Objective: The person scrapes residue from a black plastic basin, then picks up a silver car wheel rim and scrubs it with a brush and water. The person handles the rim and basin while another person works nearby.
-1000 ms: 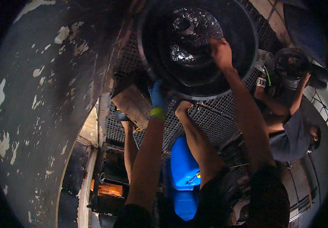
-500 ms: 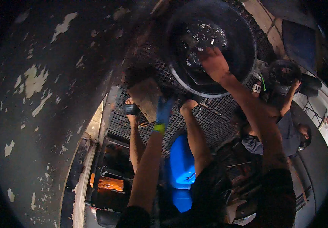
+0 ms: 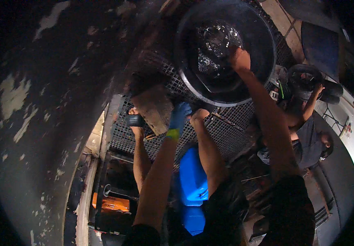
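Note:
A large round black tub (image 3: 189,84) stands in front of me, with dark, glinting wet stuff (image 3: 218,45) inside. My right hand (image 3: 241,60), bare, hovers over the right part of the tub, its fingers curled; what they hold, if anything, is lost in the dark. Lower left of the tub, my left hand (image 3: 179,117) wears a blue glove with a yellow-green cuff. Its fingers are stretched out and nothing shows in them. Just left of that glove sits a brown, flat-sided block (image 3: 152,107), which looks like wood.
Black perforated matting (image 3: 226,127) covers the floor under my feet. A blue plastic container (image 3: 193,176) lies between my legs, and an orange box (image 3: 111,203) is at lower left. At right, another person (image 3: 304,143) handles a round black vessel (image 3: 304,78). A patchy dark surface fills the left.
My right hand has moved right over the tub, and its fingers look more curled. The gloved left hand has shifted slightly right, away from the block. The whole view has shifted a little.

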{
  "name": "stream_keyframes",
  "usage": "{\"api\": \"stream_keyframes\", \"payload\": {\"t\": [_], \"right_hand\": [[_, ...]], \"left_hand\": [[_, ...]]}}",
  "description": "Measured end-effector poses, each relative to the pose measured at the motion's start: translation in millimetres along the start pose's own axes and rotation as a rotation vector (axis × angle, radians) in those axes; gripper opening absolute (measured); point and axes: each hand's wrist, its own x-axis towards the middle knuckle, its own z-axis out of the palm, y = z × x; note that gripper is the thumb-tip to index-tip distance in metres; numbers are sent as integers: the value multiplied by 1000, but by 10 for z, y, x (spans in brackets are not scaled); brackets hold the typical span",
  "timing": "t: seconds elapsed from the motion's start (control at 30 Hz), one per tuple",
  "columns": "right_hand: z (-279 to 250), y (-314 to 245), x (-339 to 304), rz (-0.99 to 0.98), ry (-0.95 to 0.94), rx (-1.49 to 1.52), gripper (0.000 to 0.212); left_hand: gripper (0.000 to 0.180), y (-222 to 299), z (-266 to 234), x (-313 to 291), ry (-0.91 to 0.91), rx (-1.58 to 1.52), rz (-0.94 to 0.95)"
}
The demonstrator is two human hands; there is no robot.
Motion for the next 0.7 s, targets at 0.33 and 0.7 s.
{"api": "stream_keyframes", "payload": {"t": [0.33, 0.7], "right_hand": [[391, 1035, 98, 92, -121, -304, 27], [371, 789, 683, 394, 8, 70, 39]], "left_hand": [[78, -159, 1079, 703, 526, 130, 139], [36, -4, 1790, 339, 712, -291, 298]]}}
